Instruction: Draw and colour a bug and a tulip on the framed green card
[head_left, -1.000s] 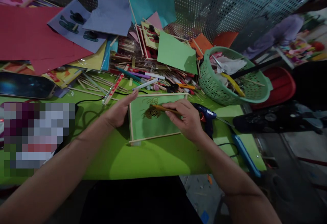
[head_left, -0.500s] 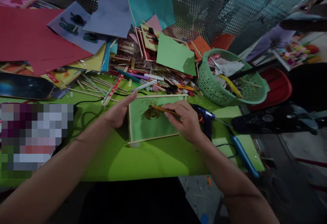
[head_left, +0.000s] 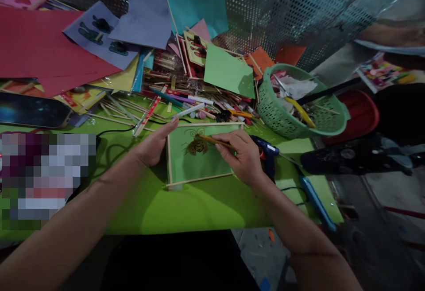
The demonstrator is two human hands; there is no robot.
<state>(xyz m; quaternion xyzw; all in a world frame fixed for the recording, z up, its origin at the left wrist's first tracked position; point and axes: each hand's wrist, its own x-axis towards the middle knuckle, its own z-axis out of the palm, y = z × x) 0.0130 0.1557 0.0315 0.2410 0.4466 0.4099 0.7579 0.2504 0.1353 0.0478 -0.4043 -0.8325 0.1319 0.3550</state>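
Observation:
A green sheet (head_left: 212, 162) edged with thin wooden sticks lies on the green table. It bears a dark drawn figure with two round eyes and a brown piece (head_left: 198, 147) with a dark face. My right hand (head_left: 241, 153) pinches a thin yellow-brown stick-like tool (head_left: 215, 141), whose tip is at the drawing just above the brown piece. My left hand (head_left: 154, 145) rests at the sheet's left edge, thumb stretched along the upper left corner, its other fingers partly hidden beside the frame.
A blue glue gun (head_left: 269, 149) and blue cutter (head_left: 317, 202) lie right of the sheet. Behind are pens, sticks, coloured paper and a green basket (head_left: 299, 122). A phone (head_left: 33, 111) lies left. Part of another person's arm (head_left: 392, 34) shows at upper right.
The tool's tip has moved slightly up, exposing more of the brown piece. My left hand stays in place. The other person's arm has shifted at upper right.

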